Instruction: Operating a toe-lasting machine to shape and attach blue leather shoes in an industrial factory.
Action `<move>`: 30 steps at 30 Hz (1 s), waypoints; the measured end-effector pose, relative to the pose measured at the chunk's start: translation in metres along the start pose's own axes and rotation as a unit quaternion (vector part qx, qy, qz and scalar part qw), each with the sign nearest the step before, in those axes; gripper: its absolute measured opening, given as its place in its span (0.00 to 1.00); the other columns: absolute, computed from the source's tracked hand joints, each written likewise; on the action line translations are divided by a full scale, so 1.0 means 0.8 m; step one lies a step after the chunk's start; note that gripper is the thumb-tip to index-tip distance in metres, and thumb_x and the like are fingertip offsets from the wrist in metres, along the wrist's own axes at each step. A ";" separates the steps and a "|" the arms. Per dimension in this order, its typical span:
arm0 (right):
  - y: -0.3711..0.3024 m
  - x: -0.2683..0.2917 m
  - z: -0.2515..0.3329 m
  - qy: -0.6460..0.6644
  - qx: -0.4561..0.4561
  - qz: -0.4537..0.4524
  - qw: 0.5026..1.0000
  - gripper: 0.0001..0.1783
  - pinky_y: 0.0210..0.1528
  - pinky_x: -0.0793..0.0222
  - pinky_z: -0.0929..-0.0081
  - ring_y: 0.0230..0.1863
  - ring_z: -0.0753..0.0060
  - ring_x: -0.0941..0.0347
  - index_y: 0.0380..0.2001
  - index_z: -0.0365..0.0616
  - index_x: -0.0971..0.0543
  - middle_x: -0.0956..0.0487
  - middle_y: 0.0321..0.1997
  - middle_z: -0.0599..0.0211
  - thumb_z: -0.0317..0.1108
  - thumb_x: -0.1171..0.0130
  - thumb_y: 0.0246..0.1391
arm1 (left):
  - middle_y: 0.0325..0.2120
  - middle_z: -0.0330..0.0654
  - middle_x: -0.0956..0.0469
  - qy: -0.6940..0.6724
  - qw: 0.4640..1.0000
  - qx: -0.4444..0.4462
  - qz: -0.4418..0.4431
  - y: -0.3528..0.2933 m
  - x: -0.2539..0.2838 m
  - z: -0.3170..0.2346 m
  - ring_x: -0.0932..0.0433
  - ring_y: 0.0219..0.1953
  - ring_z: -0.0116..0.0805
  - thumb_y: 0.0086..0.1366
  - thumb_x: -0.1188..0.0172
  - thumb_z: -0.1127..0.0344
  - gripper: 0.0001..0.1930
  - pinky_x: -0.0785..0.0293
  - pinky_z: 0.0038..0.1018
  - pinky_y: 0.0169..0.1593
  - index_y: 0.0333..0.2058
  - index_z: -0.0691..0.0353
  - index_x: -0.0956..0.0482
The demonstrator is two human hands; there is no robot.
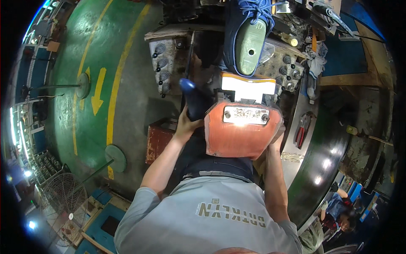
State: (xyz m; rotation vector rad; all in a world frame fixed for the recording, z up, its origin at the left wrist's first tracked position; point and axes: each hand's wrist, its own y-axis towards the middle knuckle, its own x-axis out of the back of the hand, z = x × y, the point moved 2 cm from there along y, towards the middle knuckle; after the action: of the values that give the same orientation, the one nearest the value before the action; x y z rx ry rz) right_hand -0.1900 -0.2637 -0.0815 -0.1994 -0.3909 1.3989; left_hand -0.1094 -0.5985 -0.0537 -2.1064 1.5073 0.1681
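My left hand (188, 126) is closed on a dark shoe (197, 101) with a shiny blue tip, left of an orange machine cover (241, 135). Its thumb and a finger show along the shoe's lower end; the other fingers are hidden. At the cover's right edge is my right hand (277, 139), mostly hidden behind it, so its fingers do not show. Beyond the cover, a navy shoe upper (230, 36) with blue laces sits in the machine, around a green shoe last (251, 45) with a round hole.
Control panels with knobs (160, 67) flank the machine, and a red box (158, 142) stands at its left. Red-handled pliers (301, 131) lie on the right ledge. A floor fan (65, 203) stands at lower left. Another person (334, 216) is at lower right.
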 end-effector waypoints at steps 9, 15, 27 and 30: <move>-0.022 0.021 0.009 0.188 -0.076 0.046 0.978 0.18 0.51 0.29 0.72 0.48 0.70 0.25 0.51 0.37 0.27 0.23 0.46 0.61 0.39 0.52 0.67 | 0.48 0.58 0.25 -0.086 0.989 0.006 0.117 -0.120 0.086 -0.142 0.24 0.51 0.56 0.32 0.30 0.64 0.50 0.29 0.48 0.58 0.60 0.69 0.36; -0.059 0.066 0.018 0.227 -0.027 0.066 0.971 0.22 0.50 0.29 0.75 0.48 0.72 0.26 0.51 0.34 0.27 0.23 0.48 0.60 0.44 0.51 0.67 | 0.47 0.61 0.25 -0.132 0.968 -0.008 0.216 -0.163 -0.028 -0.157 0.25 0.51 0.58 0.32 0.27 0.55 0.52 0.29 0.49 0.56 0.58 0.72 0.36; -0.193 0.148 0.097 0.300 0.050 0.132 0.944 0.36 0.57 0.31 0.68 0.56 0.66 0.29 0.62 0.34 0.38 0.27 0.57 0.53 0.57 0.61 0.67 | 0.56 0.48 0.35 0.228 0.922 0.061 0.307 -0.193 -0.338 -0.021 0.36 0.59 0.34 0.61 0.35 0.65 0.41 0.39 0.30 0.62 0.66 0.71 0.50; -0.187 0.192 0.072 0.417 -0.097 0.088 0.899 0.42 0.50 0.23 0.68 0.46 0.64 0.21 0.59 0.36 0.35 0.24 0.52 0.53 0.66 0.69 0.64 | 0.53 0.47 0.35 0.286 0.874 0.029 0.393 -0.195 -0.357 0.031 0.35 0.56 0.36 0.72 0.48 0.59 0.34 0.41 0.30 0.62 0.68 0.69 0.51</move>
State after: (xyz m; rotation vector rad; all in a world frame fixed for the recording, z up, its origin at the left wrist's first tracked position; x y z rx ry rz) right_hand -0.0562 -0.1434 0.0487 -0.9799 0.2148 1.3139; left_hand -0.0677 -0.3104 0.0943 -1.4195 2.6237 -0.2379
